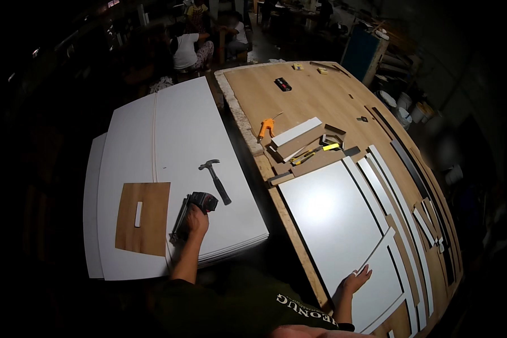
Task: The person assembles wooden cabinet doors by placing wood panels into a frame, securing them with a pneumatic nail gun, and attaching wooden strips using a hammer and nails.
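My left hand (196, 221) is closed around the handle of a dark nail gun (199, 201), held over the stack of white panels (180, 135) on the left. A claw hammer (215, 181) with a dark grip lies just beyond it. To the left of the nail gun lies a square brown board (143, 219) with a small white strip (138, 214) on it. My right hand (356, 280) rests with fingers stretched out at the edge of a smaller white panel (380, 276), beside a large white panel (327, 208) on the wooden worktable (315, 90).
An orange air blow gun (266, 128), a white box-like piece (296, 133) and yellow-and-black cutters (305, 156) lie mid-table. Long narrow strips (400, 186) run along the right side. A dark gap separates table and stack. People (186, 50) sit at the back; buckets (403, 115) stand right.
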A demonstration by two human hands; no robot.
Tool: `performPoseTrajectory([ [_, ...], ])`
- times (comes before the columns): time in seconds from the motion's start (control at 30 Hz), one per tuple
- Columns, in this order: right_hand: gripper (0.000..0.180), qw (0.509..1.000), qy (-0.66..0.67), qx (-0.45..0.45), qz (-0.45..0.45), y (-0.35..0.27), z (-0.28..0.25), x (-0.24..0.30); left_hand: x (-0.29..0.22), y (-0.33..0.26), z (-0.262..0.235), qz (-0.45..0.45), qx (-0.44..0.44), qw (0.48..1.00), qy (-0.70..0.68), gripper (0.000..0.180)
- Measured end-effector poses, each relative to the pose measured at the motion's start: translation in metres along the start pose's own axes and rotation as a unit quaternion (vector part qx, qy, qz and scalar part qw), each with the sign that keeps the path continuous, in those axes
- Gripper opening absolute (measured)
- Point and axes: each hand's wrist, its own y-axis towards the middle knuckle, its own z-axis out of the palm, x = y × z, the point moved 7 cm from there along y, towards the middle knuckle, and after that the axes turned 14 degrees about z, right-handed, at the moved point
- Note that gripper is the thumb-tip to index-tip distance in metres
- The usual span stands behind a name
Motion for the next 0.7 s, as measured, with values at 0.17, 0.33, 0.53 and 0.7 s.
performPoseTrajectory([
  [0.17, 0.062, 1.000, 0.024, -0.012, 0.014, -0.019, 0.019, -0.004, 0.020, -0.007, 0.039, -0.037, 0.096, 0.992, -0.068, 0.093],
  [0.33, 0.061, 0.996, -0.046, -0.054, -0.059, -0.037, 0.040, 0.012, 0.077, -0.005, -0.010, -0.081, 0.153, 0.980, -0.098, 0.054],
  [0.53, 0.054, 0.992, -0.092, -0.087, -0.028, -0.080, 0.026, 0.055, 0.252, -0.023, -0.065, -0.064, -0.113, 0.971, 0.199, 0.064],
  [0.7, 0.055, 0.993, -0.091, -0.077, -0.014, -0.088, 0.023, 0.052, 0.238, -0.011, -0.077, -0.179, 0.021, 0.970, 0.161, 0.058],
])
